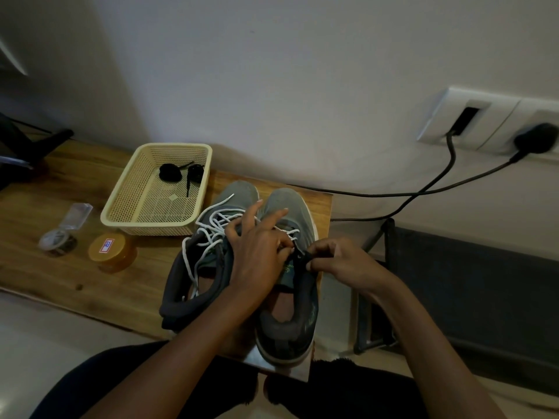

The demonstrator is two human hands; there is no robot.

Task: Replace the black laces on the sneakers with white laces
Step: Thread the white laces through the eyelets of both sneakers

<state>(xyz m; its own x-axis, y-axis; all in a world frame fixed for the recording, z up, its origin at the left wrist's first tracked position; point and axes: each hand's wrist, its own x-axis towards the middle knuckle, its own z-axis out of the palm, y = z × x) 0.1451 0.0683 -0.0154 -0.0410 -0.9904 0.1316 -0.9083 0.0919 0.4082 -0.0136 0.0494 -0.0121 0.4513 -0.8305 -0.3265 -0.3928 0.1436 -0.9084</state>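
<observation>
Right hand (335,261) pinches the right sneaker (290,267) eyelet flap steady so the left hand (260,249) can thread white lace (211,231), I guess.

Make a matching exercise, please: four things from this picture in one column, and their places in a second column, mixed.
Things:
1. black laces
2. white laces
3. orange-lidded jar
4. black plug

Places:
A. in the wall socket
B. on the wooden table, in front of the basket
C. inside the cream basket
D. threaded on the grey sneakers

Pairs: 1-C, 2-D, 3-B, 4-A
</observation>
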